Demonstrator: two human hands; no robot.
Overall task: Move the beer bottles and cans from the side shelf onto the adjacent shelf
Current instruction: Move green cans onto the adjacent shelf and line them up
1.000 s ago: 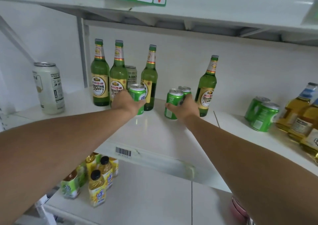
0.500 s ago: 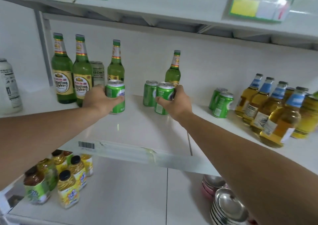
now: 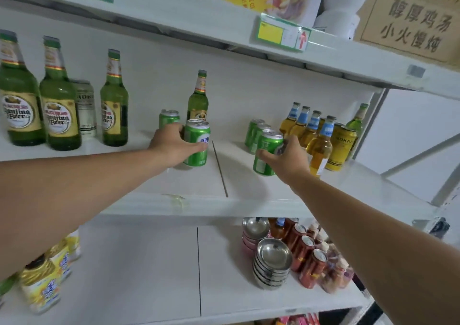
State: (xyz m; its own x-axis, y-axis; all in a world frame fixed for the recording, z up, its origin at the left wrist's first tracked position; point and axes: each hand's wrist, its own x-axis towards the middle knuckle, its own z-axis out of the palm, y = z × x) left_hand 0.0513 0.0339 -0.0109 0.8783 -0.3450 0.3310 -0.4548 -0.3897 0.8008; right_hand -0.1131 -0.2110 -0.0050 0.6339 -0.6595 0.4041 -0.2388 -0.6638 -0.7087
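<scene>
My left hand (image 3: 174,146) grips a green beer can (image 3: 197,142) just left of the seam (image 3: 219,168) between the two shelf boards. My right hand (image 3: 288,159) holds a second green can (image 3: 266,152) over the right board, in front of two more green cans (image 3: 256,134). On the left board stand another green can (image 3: 168,118), a green bottle (image 3: 198,98) behind it, three green Nanjing Beer bottles (image 3: 58,100) and a silver can (image 3: 86,108).
Yellow bottles with blue labels (image 3: 316,135), a yellow can (image 3: 341,148) and a green bottle (image 3: 358,118) crowd the right board's back. Below are stacked steel bowls (image 3: 272,262), red bottles (image 3: 308,257) and yellow drink bottles (image 3: 42,282). An upper shelf (image 3: 224,28) hangs close overhead.
Both hands carried their green cans rightward. The right can crossed the seam onto the right board; the left can now sits near the seam. My view swung right.
</scene>
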